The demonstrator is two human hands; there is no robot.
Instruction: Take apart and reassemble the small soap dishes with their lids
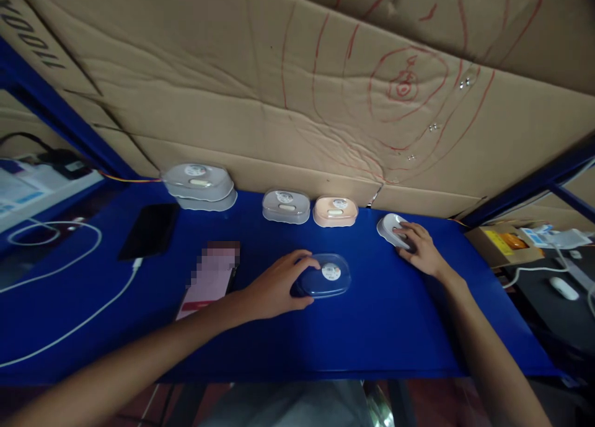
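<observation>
My left hand grips the left end of a clear plastic lid, which has a round white label and lies low over the blue tabletop near the middle. Thumb and fingers sit on opposite edges of it. To the right, my right hand has its fingers on a pale grey oval box, partly covering it. Behind the lid stand a grey box with a clear lid and a peach box with a clear lid. Farther left is a stack of grey lidded boxes.
On the blue tabletop at left lie a black phone with a white cable and a lit phone. A cardboard wall with red drawn rings closes off the back. A small carton stands beyond the right edge.
</observation>
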